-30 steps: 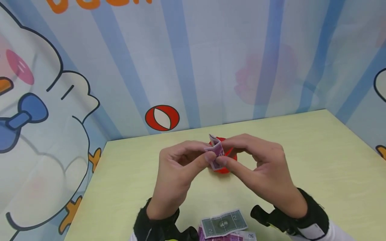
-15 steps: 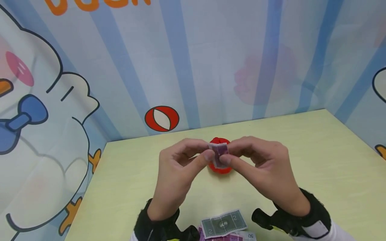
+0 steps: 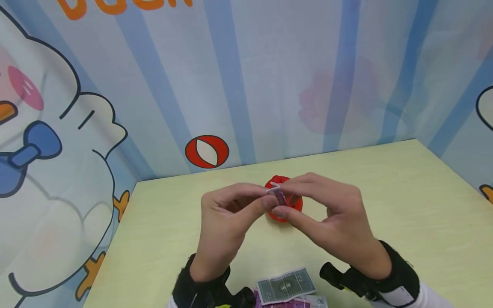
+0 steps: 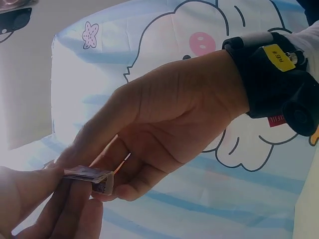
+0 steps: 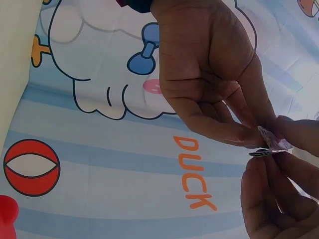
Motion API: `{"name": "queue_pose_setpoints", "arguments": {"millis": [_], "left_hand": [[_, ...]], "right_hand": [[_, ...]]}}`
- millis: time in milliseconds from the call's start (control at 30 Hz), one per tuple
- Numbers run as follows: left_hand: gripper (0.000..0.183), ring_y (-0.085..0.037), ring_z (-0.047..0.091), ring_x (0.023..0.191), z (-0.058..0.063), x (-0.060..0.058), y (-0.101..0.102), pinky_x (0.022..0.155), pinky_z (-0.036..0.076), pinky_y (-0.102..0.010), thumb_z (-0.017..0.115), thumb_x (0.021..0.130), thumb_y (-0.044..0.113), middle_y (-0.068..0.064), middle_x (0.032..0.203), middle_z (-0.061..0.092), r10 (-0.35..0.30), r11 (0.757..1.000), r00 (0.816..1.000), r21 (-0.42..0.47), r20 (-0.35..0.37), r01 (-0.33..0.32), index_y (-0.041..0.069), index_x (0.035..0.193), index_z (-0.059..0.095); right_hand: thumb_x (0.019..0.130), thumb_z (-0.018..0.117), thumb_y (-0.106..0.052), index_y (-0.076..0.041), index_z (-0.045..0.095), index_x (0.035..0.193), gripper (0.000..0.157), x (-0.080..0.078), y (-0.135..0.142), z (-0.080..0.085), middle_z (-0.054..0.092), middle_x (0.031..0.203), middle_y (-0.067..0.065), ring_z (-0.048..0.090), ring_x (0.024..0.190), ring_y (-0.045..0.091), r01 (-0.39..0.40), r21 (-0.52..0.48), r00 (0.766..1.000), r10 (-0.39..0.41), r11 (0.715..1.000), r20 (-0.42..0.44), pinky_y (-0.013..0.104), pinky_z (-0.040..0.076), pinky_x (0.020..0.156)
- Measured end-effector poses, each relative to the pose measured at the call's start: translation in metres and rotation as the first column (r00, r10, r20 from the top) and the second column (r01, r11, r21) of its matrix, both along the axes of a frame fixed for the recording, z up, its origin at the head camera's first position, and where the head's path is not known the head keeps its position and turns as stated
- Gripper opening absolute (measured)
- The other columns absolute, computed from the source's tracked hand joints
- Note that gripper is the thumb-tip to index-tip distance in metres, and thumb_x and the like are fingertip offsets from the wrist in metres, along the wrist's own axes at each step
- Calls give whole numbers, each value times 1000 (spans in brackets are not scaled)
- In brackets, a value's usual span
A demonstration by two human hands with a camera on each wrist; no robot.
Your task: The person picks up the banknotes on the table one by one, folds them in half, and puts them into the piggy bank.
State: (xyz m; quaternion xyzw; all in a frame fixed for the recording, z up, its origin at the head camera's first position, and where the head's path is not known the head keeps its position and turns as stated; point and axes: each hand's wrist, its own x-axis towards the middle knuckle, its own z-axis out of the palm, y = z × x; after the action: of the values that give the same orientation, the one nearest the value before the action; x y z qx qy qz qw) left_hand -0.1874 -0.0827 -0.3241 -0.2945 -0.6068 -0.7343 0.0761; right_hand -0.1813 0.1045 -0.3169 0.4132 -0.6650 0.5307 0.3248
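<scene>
The left hand [image 3: 225,224] pinches a folded note [image 3: 279,196] between thumb and fingers; the right hand [image 3: 335,218] has a pinching grip on it too. The note is held up above the surface [image 3: 404,192], overlapping the red thing [image 3: 279,179] in the head view. Nearer the person than the red thing, a green note [image 3: 286,285] lies partly over purple notes [image 3: 286,305].

Small folded purple paper note [image 3: 280,197] between left hand [image 3: 224,226] and right hand [image 3: 336,214]; round red object [image 3: 277,180] behind, on flat pale-yellow table [image 3: 404,196]; rectangular grey-green paper note [image 3: 286,285] nearer, atop rectangular purple paper note [image 3: 295,304].
</scene>
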Motion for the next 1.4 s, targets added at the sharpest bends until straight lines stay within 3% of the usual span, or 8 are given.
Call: {"name": "queue_pose_setpoints", "arguments": {"millis": [300,467,733,867,1033,1100,1200,1400], "left_hand": [[21,-30,66,91,-3,-5,4,77,58,-44,73,84,-1,-10,99,70,83,994,991,-59,-109,-90,2,105,71],[13,-30,63,92,-6,-12,5,77,57,-42,72,85,0,-9,93,69,99,991,985,-77,-145,-111,2,98,74],[31,-20,66,101,-22,-42,4,84,57,-40,71,90,17,0,108,69,155,954,988,-264,17,-145,19,121,66],[50,-22,60,114,-47,-67,6,89,55,-40,73,89,23,0,124,61,198,878,975,-461,103,-129,23,135,53],[70,-28,48,128,-86,-87,15,93,53,-42,73,87,25,-6,144,45,212,682,972,-727,96,-77,15,148,38],[73,-28,47,128,-98,-91,19,92,53,-41,73,87,24,-8,147,41,197,620,978,-782,72,-67,11,149,35],[76,-25,47,125,-107,-92,24,90,55,-38,74,86,23,-8,147,39,171,573,984,-817,50,-58,8,149,33],[79,-25,44,128,-110,-91,28,93,53,-39,74,86,23,-8,151,33,159,518,987,-850,-18,-99,7,151,31]], "right_hand": [[86,75,-16,-3,74,98,17,-5,1,-6,72,87,5,67,76,9,73,48,997,-72,996,-22,18,55,69],[89,71,-28,-9,73,94,20,-14,6,-10,71,83,-2,66,71,4,132,182,991,-131,974,-18,19,56,68],[76,81,-2,-7,72,88,16,-59,15,-27,72,82,-2,69,68,6,280,270,937,-323,921,130,19,56,65],[82,79,-12,-9,69,86,12,-94,17,-57,71,79,1,68,67,11,340,273,846,-419,900,328,24,57,65],[84,77,-19,-7,66,93,18,-126,15,-101,70,79,6,65,71,18,336,365,708,-488,868,509,31,58,64],[84,76,-17,-6,63,104,26,-132,13,-112,68,79,8,64,71,20,319,379,677,-489,869,550,33,59,64],[85,74,-13,-5,59,115,35,-135,10,-121,65,78,9,61,70,21,323,392,674,-500,861,544,35,60,64],[87,68,-10,-1,64,110,25,-134,5,-120,64,76,8,57,67,20,397,450,740,-569,800,358,36,57,63]]}}
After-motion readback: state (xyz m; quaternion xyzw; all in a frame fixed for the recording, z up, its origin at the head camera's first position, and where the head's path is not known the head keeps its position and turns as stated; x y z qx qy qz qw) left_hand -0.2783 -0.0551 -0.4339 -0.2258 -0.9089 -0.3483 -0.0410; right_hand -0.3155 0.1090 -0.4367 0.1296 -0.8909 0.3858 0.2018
